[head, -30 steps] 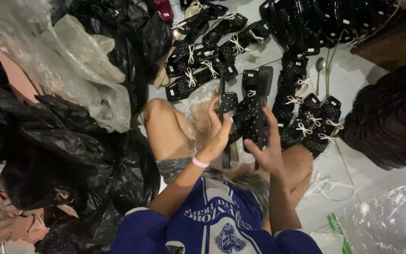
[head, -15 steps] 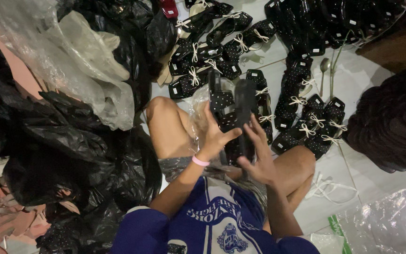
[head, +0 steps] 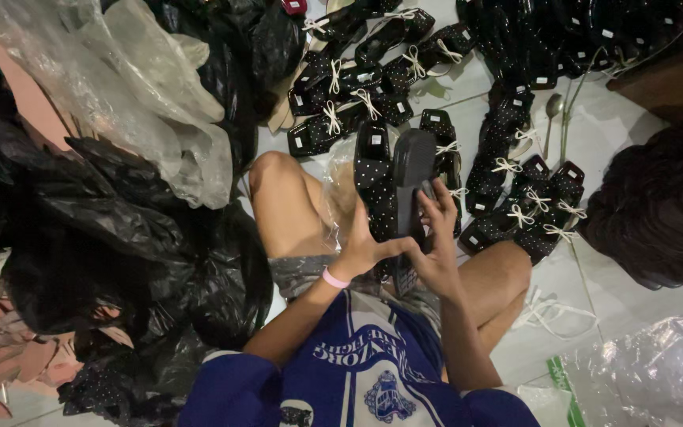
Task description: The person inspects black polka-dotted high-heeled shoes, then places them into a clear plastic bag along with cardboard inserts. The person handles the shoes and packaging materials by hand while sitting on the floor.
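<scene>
Sandals [head: 393, 186] raised upright since before, gripped between both hands [head: 405, 245]

dim indoor light | soft shadows | sharp centre | edges stretched

Place: an informal home workshop for finishing footwear, with the work done on the floor.
Floor: pale tiled floor [head: 594, 134], no bench; the person sits on it with bare knees.
Stock: tied sandal pairs [head: 373, 87] lie in rows on the tiles just beyond the knees, black with white dots, bound with white string.
Packing: black plastic bags [head: 120, 237] and clear plastic bags [head: 120, 87] are heaped left of the sandal pairs.
Scraps: pinkish offcuts [head: 1, 364] lie below the black bags.
</scene>
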